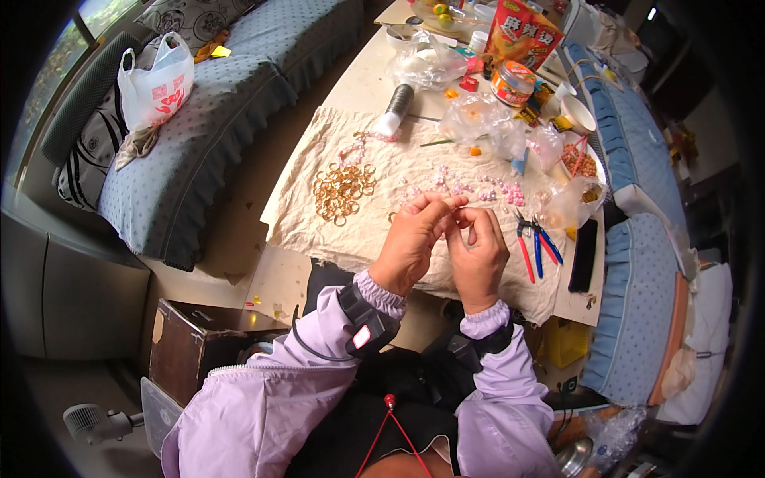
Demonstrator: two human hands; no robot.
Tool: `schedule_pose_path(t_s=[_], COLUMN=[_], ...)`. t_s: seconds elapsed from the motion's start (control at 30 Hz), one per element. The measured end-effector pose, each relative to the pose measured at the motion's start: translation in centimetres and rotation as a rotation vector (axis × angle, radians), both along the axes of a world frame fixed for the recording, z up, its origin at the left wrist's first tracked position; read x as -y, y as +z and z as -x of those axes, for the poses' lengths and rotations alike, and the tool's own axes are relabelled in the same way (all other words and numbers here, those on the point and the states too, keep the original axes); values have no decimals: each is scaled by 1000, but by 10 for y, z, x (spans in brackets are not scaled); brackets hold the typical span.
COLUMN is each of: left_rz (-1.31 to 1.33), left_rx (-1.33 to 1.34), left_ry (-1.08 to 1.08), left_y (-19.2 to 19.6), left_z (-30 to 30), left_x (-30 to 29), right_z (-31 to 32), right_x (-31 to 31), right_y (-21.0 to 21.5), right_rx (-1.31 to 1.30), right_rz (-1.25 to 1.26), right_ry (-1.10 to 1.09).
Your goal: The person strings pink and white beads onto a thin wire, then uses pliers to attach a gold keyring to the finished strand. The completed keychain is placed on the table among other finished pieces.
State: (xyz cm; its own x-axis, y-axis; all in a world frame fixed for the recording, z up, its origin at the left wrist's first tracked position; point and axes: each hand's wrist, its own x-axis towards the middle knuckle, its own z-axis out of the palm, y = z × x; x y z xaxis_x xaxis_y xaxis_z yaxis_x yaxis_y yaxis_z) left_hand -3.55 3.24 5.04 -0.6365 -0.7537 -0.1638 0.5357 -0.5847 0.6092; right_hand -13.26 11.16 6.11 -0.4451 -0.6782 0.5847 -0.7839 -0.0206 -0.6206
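Over the cloth's near part, my left hand (414, 237) and my right hand (480, 259) meet fingertip to fingertip. Both are closed in a pinch; whatever they hold between them is too small to make out. Just beyond the fingertips lie loose pink and pale beads (514, 193). To the left is a heap of gold-coloured rings (341, 191), with one ring partly showing beside my left hand. Behind the heap lies a strand of pink beads (351, 153). Red-handled pliers (526, 253) and blue-handled pliers (539, 253) rest right of my right hand.
A cream cloth (299, 211) covers the near table. A grey-and-white cylinder (395, 110) lies on it. Plastic bags (478, 119), an orange-labelled jar (512, 83) and a red food packet (522, 36) crowd the far right. A black phone-like slab (583, 256) lies at the right edge.
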Motion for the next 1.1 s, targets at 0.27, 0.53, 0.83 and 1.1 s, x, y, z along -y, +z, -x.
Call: schedule_pose_path(t_s=[0.27,0.53,0.83,1.1], left_rz=[52,219,185,194], left_rx=[38,102,116,75], left_ry=[32,52,175,84], left_y=[-8,-5,5,-11], left_z=[-1,-1,-3,-4], left_x=[4,-5,0,-1], right_z=[-1,3,-2,1], right_x=[-1,3,-3,0], right_y=[-4,-15,-13,-8], right_rx=[149,427,475,421], right_rz=[7,84,-16,-19], right_ry=[40,120,219,155])
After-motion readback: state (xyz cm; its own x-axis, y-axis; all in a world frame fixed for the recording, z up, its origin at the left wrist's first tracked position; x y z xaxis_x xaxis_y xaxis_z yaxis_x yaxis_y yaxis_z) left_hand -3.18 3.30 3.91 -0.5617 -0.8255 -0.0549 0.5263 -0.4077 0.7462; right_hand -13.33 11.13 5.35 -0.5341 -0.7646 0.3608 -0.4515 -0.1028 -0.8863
